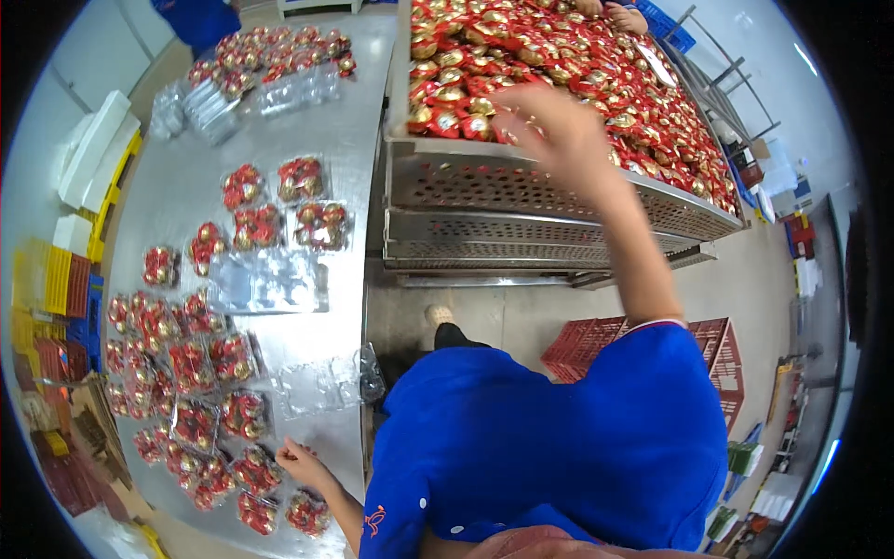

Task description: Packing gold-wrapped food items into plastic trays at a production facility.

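Here, red-and-gold foil-wrapped balls [521,56] are spread at twelve o'clock from the blurred right hand [559,135], nearer than the left hand [300,463]; neither grip can be told.

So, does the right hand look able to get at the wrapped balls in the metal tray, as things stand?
Probably yes: the right hand is stretched past the near edge of the metal tray, above the wrapped balls, and no lid shows between them.
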Tool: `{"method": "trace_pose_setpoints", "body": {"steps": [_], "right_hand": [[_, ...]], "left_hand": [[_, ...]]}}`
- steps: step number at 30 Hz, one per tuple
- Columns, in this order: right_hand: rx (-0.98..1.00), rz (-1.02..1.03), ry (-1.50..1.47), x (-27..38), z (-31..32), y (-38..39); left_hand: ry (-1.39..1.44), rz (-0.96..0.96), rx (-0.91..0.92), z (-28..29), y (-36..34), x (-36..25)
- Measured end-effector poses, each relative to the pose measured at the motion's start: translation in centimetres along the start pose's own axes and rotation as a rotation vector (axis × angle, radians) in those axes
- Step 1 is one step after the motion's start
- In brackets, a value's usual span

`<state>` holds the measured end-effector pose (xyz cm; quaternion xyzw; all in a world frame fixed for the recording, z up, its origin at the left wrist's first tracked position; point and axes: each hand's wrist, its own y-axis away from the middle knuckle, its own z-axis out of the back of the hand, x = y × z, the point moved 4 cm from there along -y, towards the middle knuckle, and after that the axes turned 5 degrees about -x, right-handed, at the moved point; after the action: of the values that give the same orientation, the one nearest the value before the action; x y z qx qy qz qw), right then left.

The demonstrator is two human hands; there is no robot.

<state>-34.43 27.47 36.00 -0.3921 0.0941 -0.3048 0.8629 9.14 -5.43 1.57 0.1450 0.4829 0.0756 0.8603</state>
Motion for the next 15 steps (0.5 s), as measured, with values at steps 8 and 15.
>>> {"method": "trace_pose_setpoints", "body": {"steps": [8,15], "right_hand": [[0.526,-0.541,0.640,-26.2,6.2,3.1],[0.629,-0.385,0.441,-27.9,1.9,4.9]], "left_hand": [[-0.880,-1.071,0.265,-12.9,8.0,-3.9],[-0.803,-0.953,0.238,-13.2,4.0,-5.7]]}}
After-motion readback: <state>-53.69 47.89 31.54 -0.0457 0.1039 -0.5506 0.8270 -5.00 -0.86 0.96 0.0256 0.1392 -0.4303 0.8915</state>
